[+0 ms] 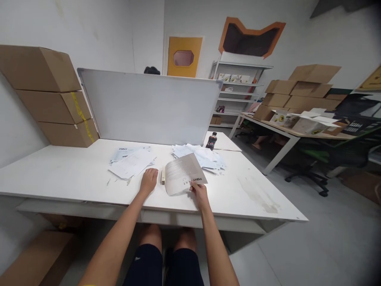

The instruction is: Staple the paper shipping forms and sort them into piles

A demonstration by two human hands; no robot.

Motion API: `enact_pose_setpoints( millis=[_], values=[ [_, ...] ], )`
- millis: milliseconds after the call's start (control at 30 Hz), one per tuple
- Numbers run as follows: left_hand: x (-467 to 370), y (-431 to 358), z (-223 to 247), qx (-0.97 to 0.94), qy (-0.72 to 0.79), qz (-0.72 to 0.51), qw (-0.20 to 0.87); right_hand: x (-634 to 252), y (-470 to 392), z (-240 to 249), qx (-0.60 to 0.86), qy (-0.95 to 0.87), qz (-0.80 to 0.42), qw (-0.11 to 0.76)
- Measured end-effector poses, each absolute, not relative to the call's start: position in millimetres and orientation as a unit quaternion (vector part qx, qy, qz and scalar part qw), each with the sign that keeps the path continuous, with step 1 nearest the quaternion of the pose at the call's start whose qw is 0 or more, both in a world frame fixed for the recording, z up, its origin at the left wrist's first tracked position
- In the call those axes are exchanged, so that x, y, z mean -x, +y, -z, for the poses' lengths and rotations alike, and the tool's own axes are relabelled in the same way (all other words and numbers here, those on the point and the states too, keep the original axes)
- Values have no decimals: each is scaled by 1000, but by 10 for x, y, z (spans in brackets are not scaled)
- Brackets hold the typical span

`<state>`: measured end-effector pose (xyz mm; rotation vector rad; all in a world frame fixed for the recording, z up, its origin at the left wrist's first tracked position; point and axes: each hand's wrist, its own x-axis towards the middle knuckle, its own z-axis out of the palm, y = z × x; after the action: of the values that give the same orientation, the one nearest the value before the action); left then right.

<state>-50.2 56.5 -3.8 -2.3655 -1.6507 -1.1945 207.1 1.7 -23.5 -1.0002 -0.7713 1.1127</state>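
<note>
My right hand [199, 193] pinches the lower edge of a printed paper sheet [184, 171], which bends upward above the white table. The sheet bears dark lettering near its right corner. My left hand [149, 180] rests on the tabletop with its fingers curled, and nothing shows in it. Between that hand and the sheet's left edge stands a small narrow beige object [163, 175], too small to name. Loose papers [132, 163] lie in a pile beyond my left hand. Another spread pile of papers [210, 157] sits behind the held sheet.
A whiteboard [151, 107] stands across the back of the white table [238, 198]. A dark drink bottle [211, 141] is near its right end. Stacked cardboard boxes [65, 107] stand at the left. To the right are a second table [268, 125] with boxes and an office chair [327, 159].
</note>
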Motion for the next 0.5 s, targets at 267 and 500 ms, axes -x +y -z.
enact_pose_setpoints(
  millis=[267,500],
  values=[
    [423,320,-115,801,-476,362,17,-2109,-7,195,348,-363,-491,711],
    [391,96,-69,826,-410,379,-76,-2152,-42,176,326,-380,-491,713]
  ],
)
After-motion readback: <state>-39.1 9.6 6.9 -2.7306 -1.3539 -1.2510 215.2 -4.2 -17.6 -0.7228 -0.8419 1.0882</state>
